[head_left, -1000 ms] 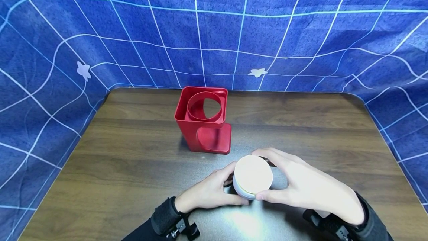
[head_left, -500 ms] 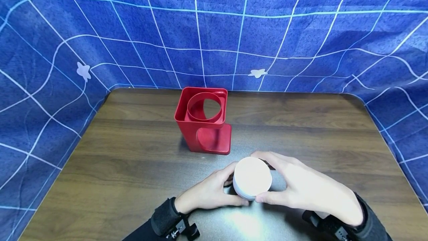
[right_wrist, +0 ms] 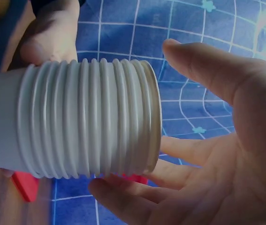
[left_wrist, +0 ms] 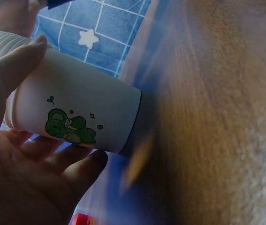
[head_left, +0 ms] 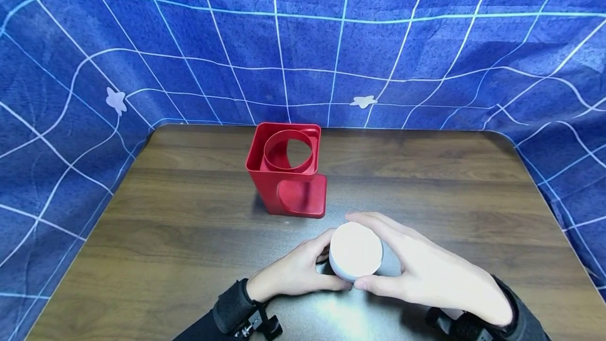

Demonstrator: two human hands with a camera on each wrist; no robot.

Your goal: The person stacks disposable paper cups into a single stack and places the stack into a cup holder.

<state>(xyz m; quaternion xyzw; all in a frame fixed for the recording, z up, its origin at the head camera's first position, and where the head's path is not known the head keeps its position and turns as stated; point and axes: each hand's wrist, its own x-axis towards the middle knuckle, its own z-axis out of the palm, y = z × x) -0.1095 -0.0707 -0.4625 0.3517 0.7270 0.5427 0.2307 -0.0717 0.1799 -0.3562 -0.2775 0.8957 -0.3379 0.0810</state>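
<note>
A stack of white paper cups (head_left: 356, 251) stands upright at the near middle of the table, its ribbed rims (right_wrist: 90, 119) uppermost. The lowest cup (left_wrist: 81, 98) carries a small green cartoon animal print. My left hand (head_left: 303, 267) holds the stack from the left, thumb on one side and fingers round the other. From the right, my right hand (head_left: 416, 264) is spread around the top rims. In the right wrist view that hand's thumb (right_wrist: 203, 63) stands away from the cups, while its fingers (right_wrist: 123, 192) lie close to the rims.
Farther back on the wooden table (head_left: 189, 199) stands a red square-topped holder (head_left: 289, 167) with a round ring inside and a flat foot. A blue cloth (head_left: 303, 41) with white grid lines surrounds the table's back and sides.
My right hand has shifted slightly left, its fingers and thumb closer around the stack's top. The left hand stays in place on the cups, and the red holder stands still.
</note>
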